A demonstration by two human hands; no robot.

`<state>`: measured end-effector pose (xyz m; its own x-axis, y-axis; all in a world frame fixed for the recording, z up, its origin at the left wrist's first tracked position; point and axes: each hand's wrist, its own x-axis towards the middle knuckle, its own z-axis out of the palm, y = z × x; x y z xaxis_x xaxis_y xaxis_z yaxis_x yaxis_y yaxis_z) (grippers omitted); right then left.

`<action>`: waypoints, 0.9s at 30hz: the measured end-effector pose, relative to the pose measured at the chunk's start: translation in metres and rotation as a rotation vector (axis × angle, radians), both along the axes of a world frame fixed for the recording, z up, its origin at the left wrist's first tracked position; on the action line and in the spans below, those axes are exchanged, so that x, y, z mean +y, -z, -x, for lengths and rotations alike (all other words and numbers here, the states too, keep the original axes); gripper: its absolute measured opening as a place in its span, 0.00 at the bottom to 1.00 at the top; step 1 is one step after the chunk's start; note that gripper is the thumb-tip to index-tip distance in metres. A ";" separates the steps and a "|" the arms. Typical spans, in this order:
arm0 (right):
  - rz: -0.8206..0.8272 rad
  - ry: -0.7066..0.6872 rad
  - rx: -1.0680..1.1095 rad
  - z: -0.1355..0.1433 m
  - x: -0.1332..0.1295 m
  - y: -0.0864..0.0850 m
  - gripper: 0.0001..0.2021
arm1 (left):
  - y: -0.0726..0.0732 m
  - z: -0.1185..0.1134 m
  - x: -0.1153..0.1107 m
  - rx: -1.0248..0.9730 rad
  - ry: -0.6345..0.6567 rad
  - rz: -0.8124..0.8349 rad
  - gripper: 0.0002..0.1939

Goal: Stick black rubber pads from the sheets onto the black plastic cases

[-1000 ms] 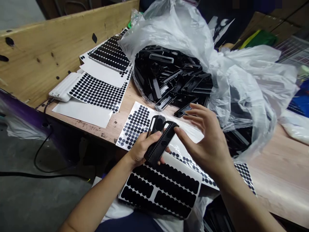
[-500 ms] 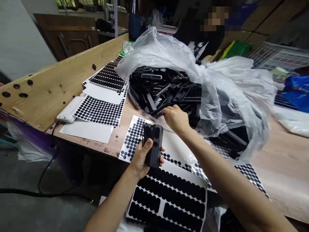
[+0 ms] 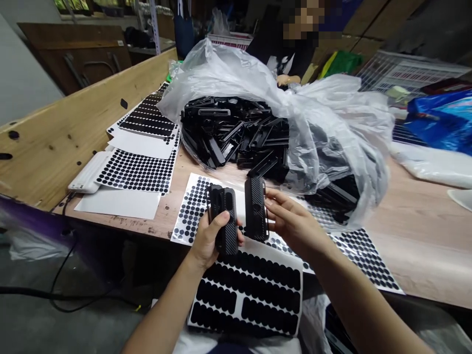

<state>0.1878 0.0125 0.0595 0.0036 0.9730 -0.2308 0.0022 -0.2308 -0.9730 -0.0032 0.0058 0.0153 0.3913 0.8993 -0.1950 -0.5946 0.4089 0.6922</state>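
Note:
My left hand point(image 3: 207, 240) is closed around black carbon-patterned plastic pieces point(image 3: 230, 231), at least two side by side, with the thumb across their front. Just right of them, my right hand point(image 3: 295, 221) grips another black carbon-patterned piece point(image 3: 254, 211) by its right edge, upright, with a small gap between the two hands' pieces. Behind both hands, a translucent plastic bag point(image 3: 224, 66) lies open, full of similar black pieces point(image 3: 236, 132). Below my hands lies a sheet of large black round stickers point(image 3: 250, 290), and a sheet of small black dots point(image 3: 190, 211) is on the table beneath.
More dot sheets point(image 3: 136, 169) and a white box-like device with a cable point(image 3: 88, 172) lie at the left, along a wooden board point(image 3: 92, 98). A person in dark clothes point(image 3: 269, 44) is behind the bag. Blue plastic point(image 3: 442, 120) lies at the right.
My right hand has drawn back from the bag's mouth toward me and now holds a black piece beside my left hand. My left hand keeps its hold. The view has shifted slightly right.

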 end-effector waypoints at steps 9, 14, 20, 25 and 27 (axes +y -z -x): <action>-0.257 0.081 -0.511 0.031 -0.006 0.008 0.29 | 0.012 -0.006 -0.005 0.094 -0.051 -0.086 0.32; -0.160 0.005 -0.277 0.063 -0.013 0.002 0.22 | 0.012 -0.006 -0.005 0.134 -0.094 -0.039 0.40; -0.200 0.072 -0.286 0.069 -0.017 0.002 0.21 | 0.011 -0.006 -0.003 0.139 -0.149 -0.061 0.36; -0.216 0.099 -0.320 0.071 -0.021 0.000 0.19 | 0.012 -0.006 -0.004 0.137 -0.154 -0.066 0.34; -0.220 0.104 -0.311 0.072 -0.021 0.000 0.19 | 0.013 -0.006 -0.004 0.127 -0.152 -0.079 0.32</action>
<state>0.1153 -0.0086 0.0595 0.1421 0.9898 0.0110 0.2926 -0.0314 -0.9557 0.0028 0.0023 0.0026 0.2267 0.9607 -0.1604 -0.5517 0.2624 0.7917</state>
